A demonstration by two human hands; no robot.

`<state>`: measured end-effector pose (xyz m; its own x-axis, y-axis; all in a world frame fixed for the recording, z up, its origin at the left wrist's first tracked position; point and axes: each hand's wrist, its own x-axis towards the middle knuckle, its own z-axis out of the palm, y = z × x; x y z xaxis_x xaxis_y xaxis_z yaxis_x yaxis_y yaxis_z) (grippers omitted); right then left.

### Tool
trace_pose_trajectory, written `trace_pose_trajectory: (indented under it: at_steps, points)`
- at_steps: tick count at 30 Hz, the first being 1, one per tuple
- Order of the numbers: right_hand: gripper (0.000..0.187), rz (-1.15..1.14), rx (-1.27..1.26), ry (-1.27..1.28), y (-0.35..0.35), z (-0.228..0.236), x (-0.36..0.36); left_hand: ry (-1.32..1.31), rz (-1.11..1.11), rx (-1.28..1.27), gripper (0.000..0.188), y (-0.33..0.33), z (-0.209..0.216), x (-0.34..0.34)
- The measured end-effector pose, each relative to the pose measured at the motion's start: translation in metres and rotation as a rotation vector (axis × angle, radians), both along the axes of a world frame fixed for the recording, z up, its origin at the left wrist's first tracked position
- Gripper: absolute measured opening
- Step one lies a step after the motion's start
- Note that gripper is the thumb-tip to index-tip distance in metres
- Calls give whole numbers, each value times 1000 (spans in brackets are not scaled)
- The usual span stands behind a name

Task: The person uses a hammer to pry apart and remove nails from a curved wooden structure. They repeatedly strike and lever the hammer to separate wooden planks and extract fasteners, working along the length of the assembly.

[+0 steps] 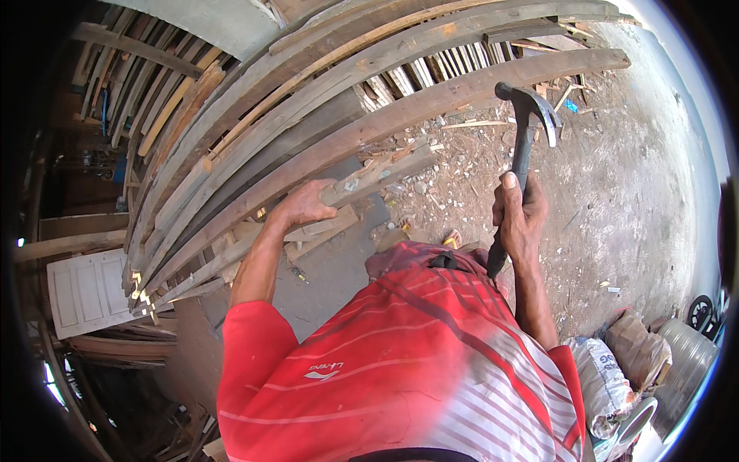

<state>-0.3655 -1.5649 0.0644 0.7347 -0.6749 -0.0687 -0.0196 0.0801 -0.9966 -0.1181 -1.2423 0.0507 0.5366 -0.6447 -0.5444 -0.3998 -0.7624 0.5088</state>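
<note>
A claw hammer (522, 146) with a dark handle stands upright in my right hand (521, 215), its metal head at the top and claw pointing right. My fingers wrap round the handle, with the thumb lying along it. On the other side, my left hand (308, 204) closes on the near end of a short, weathered wooden board (385, 173). This board lies beside a long brown beam (431, 100), and its upper face looks rough and chipped. The fingers under the board are partly hidden.
Long planks (308, 92) are stacked beyond my left hand, and more timber (146, 85) fills the far left. Wood chips litter the floor (608, 192). A white panelled door (88, 292) leans at left. Sacks (604, 377) and a metal drum (685, 369) stand at lower right.
</note>
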Motion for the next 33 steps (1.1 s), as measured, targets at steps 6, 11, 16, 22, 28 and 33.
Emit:
trace_pose_trajectory:
  at_steps: [6, 11, 16, 22, 28, 33]
  points:
    - [36, -13, 24, -6, 2, -7, 4, -4, 18, -31, 55, -4, 14, -9]
    - [37, 17, -2, 16, 7, -6, 11, -214, 24, -22, 59, 0, 21, -36]
    - [41, 72, -3, 26, 13, 8, 24, -399, 4, -12, 71, 10, 7, -47]
    - [37, 112, -66, -155, 15, 23, 44, -773, 12, -90, 74, 8, 7, -42]
    - [37, 172, -103, -461, 18, 65, 73, -811, 116, -98, 80, 8, -33, -41]
    - [35, 204, -36, -637, 26, 101, 115, -771, 193, -108, 83, 4, -44, -47]
